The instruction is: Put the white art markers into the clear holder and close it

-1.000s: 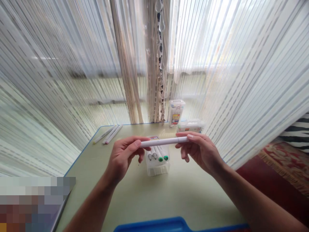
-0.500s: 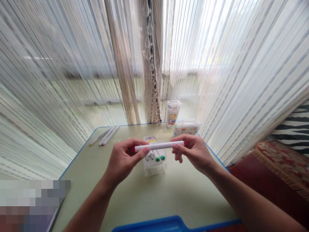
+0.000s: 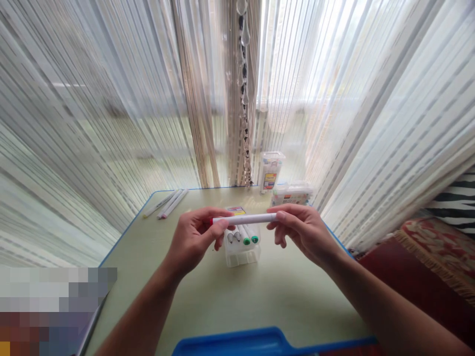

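I hold a white marker [image 3: 245, 218] level above the table, one end in each hand. My left hand [image 3: 196, 237] pinches its red-tipped left end between thumb and fingers. My right hand [image 3: 302, 230] pinches the right end, so the cap there is hidden. Just below the marker lies a clear plastic box [image 3: 243, 247] with several markers in it, two with green ends.
The pale green table [image 3: 230, 301] has a blue rim. Three white markers [image 3: 166, 203] lie at its far left. Two clear marker boxes [image 3: 272, 171] [image 3: 292, 193] stand at the back by the striped curtains. A blue tray edge [image 3: 237, 341] is nearest me.
The marker has shifted slightly in my hands and its red left end now shows; a second ago that end was covered. Both hands stay on it.
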Motion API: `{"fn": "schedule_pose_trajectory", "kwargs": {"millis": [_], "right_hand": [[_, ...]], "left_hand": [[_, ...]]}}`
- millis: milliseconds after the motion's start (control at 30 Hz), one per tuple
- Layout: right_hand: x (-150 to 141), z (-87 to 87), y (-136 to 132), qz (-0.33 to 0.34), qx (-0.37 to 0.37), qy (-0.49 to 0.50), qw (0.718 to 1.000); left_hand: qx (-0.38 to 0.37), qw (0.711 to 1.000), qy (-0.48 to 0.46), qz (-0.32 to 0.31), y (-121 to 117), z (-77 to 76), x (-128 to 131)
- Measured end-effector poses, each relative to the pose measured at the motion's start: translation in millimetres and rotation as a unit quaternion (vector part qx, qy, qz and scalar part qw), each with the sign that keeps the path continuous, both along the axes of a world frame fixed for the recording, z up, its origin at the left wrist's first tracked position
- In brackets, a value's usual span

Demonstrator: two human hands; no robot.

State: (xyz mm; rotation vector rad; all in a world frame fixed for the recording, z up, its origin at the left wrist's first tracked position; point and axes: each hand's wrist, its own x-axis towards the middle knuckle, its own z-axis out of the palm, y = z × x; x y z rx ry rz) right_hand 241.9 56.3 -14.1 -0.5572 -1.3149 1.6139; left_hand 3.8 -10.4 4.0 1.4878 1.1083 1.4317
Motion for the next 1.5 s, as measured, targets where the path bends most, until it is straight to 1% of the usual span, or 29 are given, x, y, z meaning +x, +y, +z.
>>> {"fn": "schedule_pose_trajectory", "kwargs": {"millis": [233,367,533,867,1000,1300,1400,1500], "right_hand": [[-0.1,-4.8,1.2,-0.029,0.035,-0.030,0.999],[-0.3,-4.5,0.9,-0.023,0.032,-0.027,0.999],[0.0,1.2,-0.1,-0.006,-0.001,-0.006,1.000],[1.3,9.1,-1.4,0.019,-0.026,0.036,0.999],[1.8,10.6,-1.9,0.018,-0.038,0.043,0.998],[4.1,8.6,-0.7,0.031,-0.046,0.051,0.997],[4.4,9.0,-1.0,0.022,-0.045,0.043,0.998],[4.1,10.1,-1.5,0.009,-0.038,0.037,0.999]], "left_hand": [[-0.011,1.000,0.028,0.008,1.7,-2.4,4.1],[-0.021,0.999,0.026,0.007,0.0,-0.8,2.9],[-0.012,1.000,-0.014,0.002,0.9,0.0,-2.6],[-0.014,0.989,-0.131,-0.062,2.2,-1.0,-6.3],[-0.011,0.984,-0.157,-0.080,2.0,-0.3,-6.0],[-0.009,0.979,-0.187,-0.083,1.2,5.6,-3.0],[-0.010,0.980,-0.182,-0.080,1.0,4.9,-2.4],[-0.003,0.984,-0.165,-0.064,0.5,2.0,-3.0]]}}
